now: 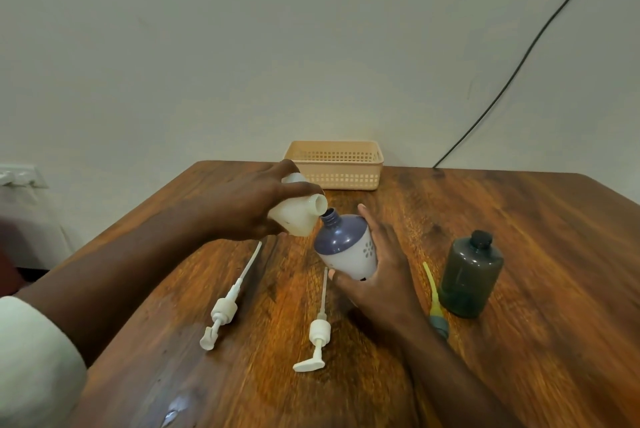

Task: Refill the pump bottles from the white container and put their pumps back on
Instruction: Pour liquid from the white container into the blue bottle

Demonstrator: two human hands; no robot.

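Both hands are working above the middle of the tabletop [519, 254]. One, the left hand [249, 206], is gripping the white container [294, 216] with its fingers wrapped round the body, and is tipping it so the open mouth is pointing right and slightly down, sitting just above and beside the neck of the purple bottle [346, 247]. The right hand [384, 265] is holding that bottle from its right side, thumb under the pale lower part and fingers lying along the far side, and is tilting it so the open threaded neck is leaning toward the container (whether any liquid is passing between them cannot be told).

Two white pumps are lying flat on the wood nearer the person: the left pump [225, 306] is lying under the left forearm with its tube pointing away, and the middle pump [318, 327] is lying just below the purple bottle, its tube reaching up toward the right thumb. A dark bottle [471, 275] is standing upright to the right, well clear of the hands, with its neck open. Beside it a yellow-tubed pump [433, 296] is lying partly hidden behind the right wrist.

At the far edge a beige basket [339, 164] is sitting against the wall [311, 46], and a black cable [519, 64] is running down that wall.
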